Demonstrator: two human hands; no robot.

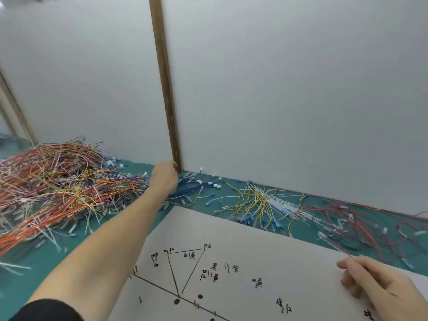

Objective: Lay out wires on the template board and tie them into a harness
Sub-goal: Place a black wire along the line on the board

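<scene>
Wiring workshop: loose wire heaps (53,181) on a green bench (46,258).

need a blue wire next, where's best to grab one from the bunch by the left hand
Pinch the blue wires mid-length, coming from above. The strands fan out rightward from the left hand, and their white plugs tangle at the far ends.

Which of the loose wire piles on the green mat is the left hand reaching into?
The blue wires at the foot of the wooden post, where the left hand is. The yellow and white pile and the red pile lie farther right, untouched.
</scene>
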